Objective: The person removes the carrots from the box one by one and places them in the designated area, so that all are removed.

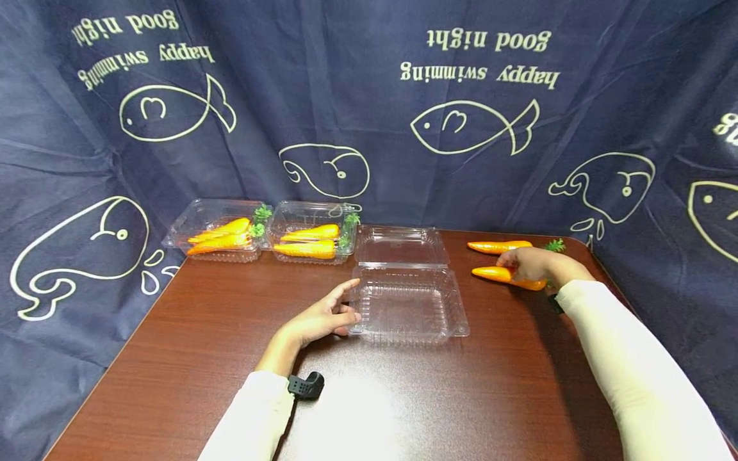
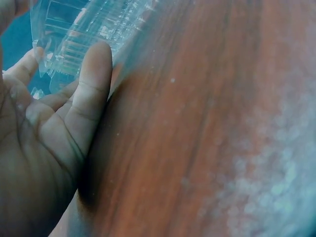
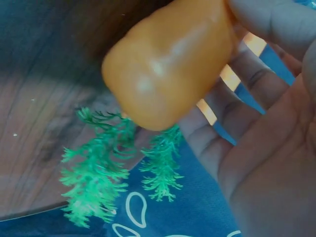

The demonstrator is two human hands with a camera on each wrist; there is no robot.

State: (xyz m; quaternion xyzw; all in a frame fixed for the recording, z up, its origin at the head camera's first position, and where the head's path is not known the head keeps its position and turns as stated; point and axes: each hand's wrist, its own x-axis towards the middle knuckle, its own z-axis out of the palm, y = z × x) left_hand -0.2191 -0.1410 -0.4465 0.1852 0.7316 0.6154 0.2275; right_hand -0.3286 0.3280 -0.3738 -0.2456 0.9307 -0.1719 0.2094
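Note:
On the right of the table in the head view, my right hand (image 1: 530,266) grips an orange carrot (image 1: 490,273) from above. The right wrist view shows that carrot's thick end (image 3: 158,74) between thumb and fingers, its green leafy top (image 3: 96,168) hanging below. Just behind it lies a second carrot (image 1: 492,246). My left hand (image 1: 323,317) is at the left side of a clear plastic clamshell box (image 1: 409,314), fingers spread and touching its edge. The box's lid (image 1: 400,246) is folded back toward the curtain. In the left wrist view, the thumb (image 2: 94,74) overlaps the box wall.
Two clear boxes, the left box (image 1: 184,221) and the right box (image 1: 282,218), stand at the back left, each with carrots in it. A dark blue curtain (image 1: 369,96) with fish drawings rises behind the brown table (image 1: 230,320).

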